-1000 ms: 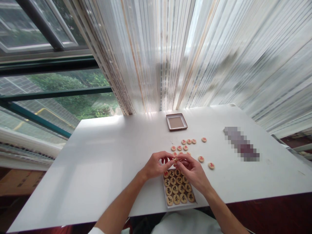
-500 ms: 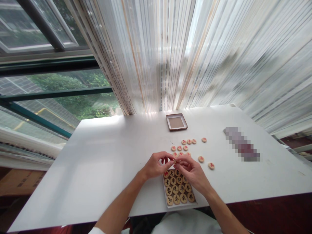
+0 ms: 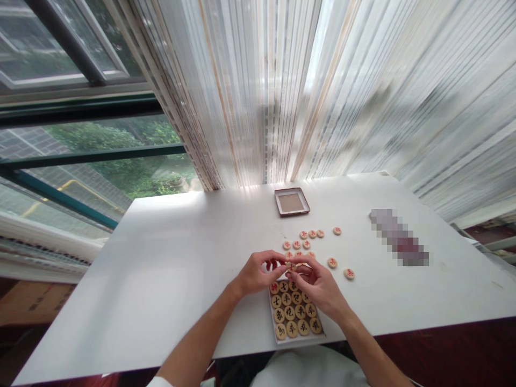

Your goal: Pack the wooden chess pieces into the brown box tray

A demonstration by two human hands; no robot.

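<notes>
Between the fingertips of both hands is a round wooden chess piece [image 3: 291, 266] with a red character, its face turned toward me. My left hand [image 3: 264, 272] pinches it from the left, my right hand [image 3: 315, 279] from the right. Just below them lies a shallow box [image 3: 276, 337] holding rows of round pieces, mostly with black characters and one red-marked piece [image 3: 274, 287] at its upper left corner. My right hand covers the box's upper right part. Behind my fingers, red-marked pieces [image 3: 296, 244] lie in short rows on the white table, some partly hidden.
An open box lid [image 3: 292, 202] lies at the table's back. Loose red-marked pieces [image 3: 332, 263] are to the right of my hands, with a pixelated object [image 3: 399, 237] farther right. A striped curtain [image 3: 274, 91] hangs along the table's far edge.
The held piece has been tilted so that its marked face now shows. My right fingers have shifted slightly around it; both hands stay in nearly the same place.
</notes>
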